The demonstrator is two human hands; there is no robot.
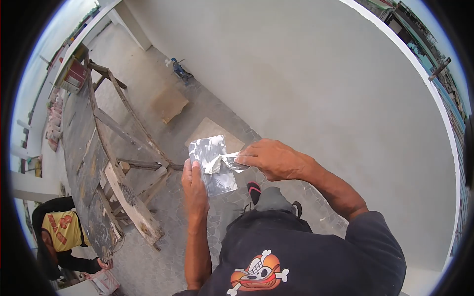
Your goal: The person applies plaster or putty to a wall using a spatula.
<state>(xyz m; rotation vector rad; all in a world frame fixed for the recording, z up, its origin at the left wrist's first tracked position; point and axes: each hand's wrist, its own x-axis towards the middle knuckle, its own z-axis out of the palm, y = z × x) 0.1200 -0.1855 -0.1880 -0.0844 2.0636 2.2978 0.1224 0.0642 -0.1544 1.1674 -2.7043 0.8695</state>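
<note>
head view: left fingers [196,170] clamp a smeared plate [219,180]; right fingers [250,155] pinch a scraper [232,162].

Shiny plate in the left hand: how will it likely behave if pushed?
The shiny plate looks thin and flat, so probably light and fairly stiff. White paste on its face may make it slippery. Held near one edge by the left hand, it could tip.

Below you spreads a grey floor [165,209] patterned like broken stone, bearing a brown board [170,104], a paler flat sheet [217,129] partly hidden from you, a small blue object [181,72] and, at your left, a worn tabletop [79,143] with a red container [74,78] at its far end.
</note>
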